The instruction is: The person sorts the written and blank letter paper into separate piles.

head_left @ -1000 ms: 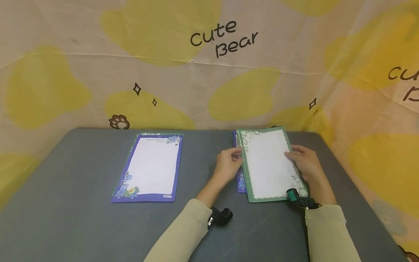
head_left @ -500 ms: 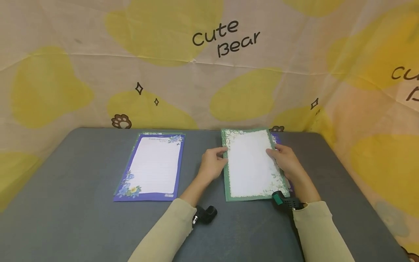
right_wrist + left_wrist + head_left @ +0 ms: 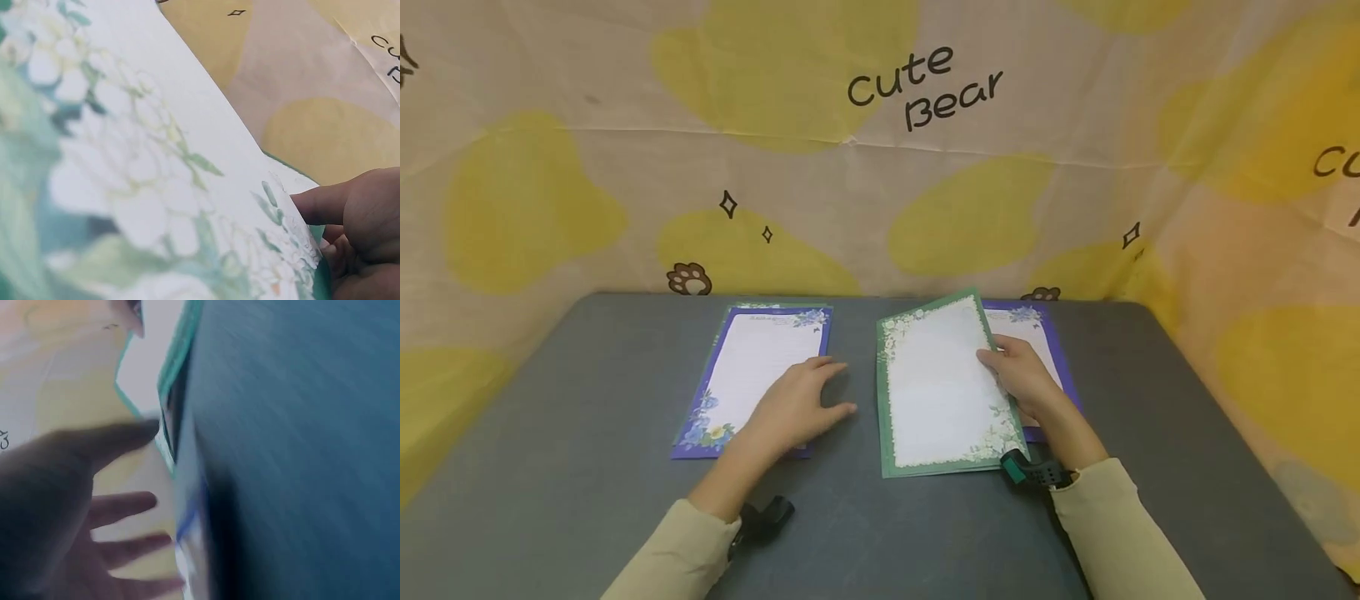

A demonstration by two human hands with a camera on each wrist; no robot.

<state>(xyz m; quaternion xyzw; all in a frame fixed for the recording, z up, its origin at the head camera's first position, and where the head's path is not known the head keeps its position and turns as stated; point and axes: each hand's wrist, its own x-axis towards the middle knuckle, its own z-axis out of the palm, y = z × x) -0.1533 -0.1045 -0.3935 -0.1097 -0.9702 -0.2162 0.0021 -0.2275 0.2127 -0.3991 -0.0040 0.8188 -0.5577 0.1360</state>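
Observation:
My right hand (image 3: 1026, 375) pinches the right edge of green-bordered floral paper (image 3: 936, 392), thumb on the front face. This paper is tilted up off the table, and a second green edge shows behind it. Under and to the right of it lies a purple-bordered sheet (image 3: 1056, 333), partly covered. My left hand (image 3: 793, 408) is over the right part of another purple-bordered sheet (image 3: 752, 350), fingers spread and holding nothing. Beneath that sheet a green-bordered one (image 3: 752, 305) peeks out along the top and left. In the right wrist view, thumb and fingers grip the floral paper (image 3: 206, 144) at its edge.
The dark grey table (image 3: 587, 483) carries both stacks, left and right. A cloth backdrop (image 3: 820, 192) with yellow patches and lettering stands behind the table's far edge. Black wrist cameras (image 3: 763, 521) sit on both wrists.
My left hand has let go of the green paper and moved left over the left stack. The right hand has carried the green paper left, uncovering the purple sheet on the right.

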